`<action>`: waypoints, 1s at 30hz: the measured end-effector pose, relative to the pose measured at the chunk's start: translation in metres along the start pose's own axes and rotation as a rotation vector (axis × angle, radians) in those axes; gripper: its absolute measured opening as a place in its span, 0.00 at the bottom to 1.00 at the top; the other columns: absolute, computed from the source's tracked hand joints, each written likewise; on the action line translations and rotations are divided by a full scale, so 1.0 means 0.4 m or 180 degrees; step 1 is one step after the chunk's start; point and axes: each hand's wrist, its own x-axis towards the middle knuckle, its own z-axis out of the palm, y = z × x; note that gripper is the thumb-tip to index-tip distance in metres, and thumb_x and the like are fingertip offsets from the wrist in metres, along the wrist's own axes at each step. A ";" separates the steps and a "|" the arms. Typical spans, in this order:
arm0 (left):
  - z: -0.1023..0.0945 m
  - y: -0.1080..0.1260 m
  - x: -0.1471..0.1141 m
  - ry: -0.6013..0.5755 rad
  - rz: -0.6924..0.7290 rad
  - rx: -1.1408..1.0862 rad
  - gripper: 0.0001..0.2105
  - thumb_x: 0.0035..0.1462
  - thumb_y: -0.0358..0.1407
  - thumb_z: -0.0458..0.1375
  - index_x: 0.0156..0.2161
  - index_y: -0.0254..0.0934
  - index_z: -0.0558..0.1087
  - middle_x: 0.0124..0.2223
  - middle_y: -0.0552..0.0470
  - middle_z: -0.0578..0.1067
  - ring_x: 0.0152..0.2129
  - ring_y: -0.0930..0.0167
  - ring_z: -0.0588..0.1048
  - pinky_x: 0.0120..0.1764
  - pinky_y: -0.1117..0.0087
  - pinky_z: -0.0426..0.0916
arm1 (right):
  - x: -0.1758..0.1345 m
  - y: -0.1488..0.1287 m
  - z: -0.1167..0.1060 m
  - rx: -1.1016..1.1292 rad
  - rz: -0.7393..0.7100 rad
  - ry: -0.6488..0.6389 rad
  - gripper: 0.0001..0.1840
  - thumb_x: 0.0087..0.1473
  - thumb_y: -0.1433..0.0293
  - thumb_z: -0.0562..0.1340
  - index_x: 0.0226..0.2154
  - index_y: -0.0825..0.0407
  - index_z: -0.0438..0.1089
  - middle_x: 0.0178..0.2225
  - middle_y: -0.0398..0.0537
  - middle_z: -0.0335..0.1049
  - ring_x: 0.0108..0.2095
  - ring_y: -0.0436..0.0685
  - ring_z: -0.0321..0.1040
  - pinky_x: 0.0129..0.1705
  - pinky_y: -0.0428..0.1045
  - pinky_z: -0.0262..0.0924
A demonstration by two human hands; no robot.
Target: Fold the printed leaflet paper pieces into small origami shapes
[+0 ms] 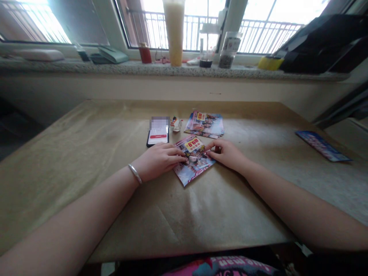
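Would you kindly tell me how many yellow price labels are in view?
2: one label on the leaflet that the left hand and right hand touch, another atop the stack beyond it; more may be hidden within that stack.

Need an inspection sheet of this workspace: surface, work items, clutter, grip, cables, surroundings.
Surface: tan table, sheen and faint creases.
Work items: front leaflet lies askew; leaflet stack beyond it, edges uneven.
Clutter: phone, screen lit, beside crumpled wrapper; blue printed item far right.
Grip: left hand, bracelet on wrist, fingers on front leaflet; right hand at its right edge, pinch unclear.
Cables: thin reddish item on windowsill, unclear if cable.
Surroundings: windowsill holds red container, tall yellowish cylinder; railing outside.
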 end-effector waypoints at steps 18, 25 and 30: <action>-0.002 0.001 -0.001 -0.0081 0.0040 -0.0389 0.19 0.60 0.44 0.54 0.55 0.42 0.68 0.54 0.47 0.71 0.53 0.62 0.67 0.55 0.56 0.61 | 0.013 0.025 0.012 0.0033 -0.0610 0.0449 0.09 0.51 0.71 0.58 0.32 0.51 0.75 0.31 0.47 0.69 0.27 0.50 0.63 0.29 0.47 0.60; 0.000 0.000 -0.005 -0.0059 0.0058 -0.0417 0.16 0.60 0.38 0.52 0.53 0.40 0.69 0.55 0.48 0.71 0.52 0.63 0.68 0.54 0.57 0.64 | 0.001 0.020 -0.005 -0.0578 -0.1618 0.0298 0.09 0.52 0.74 0.59 0.33 0.49 0.75 0.36 0.50 0.70 0.39 0.56 0.65 0.44 0.54 0.61; -0.001 0.007 -0.006 -0.0015 0.0032 -0.0453 0.22 0.52 0.28 0.53 0.53 0.40 0.70 0.55 0.48 0.71 0.52 0.64 0.69 0.55 0.59 0.64 | -0.011 -0.004 -0.018 -0.1026 -0.2103 -0.0151 0.08 0.56 0.67 0.59 0.34 0.48 0.75 0.39 0.49 0.74 0.41 0.57 0.66 0.46 0.55 0.59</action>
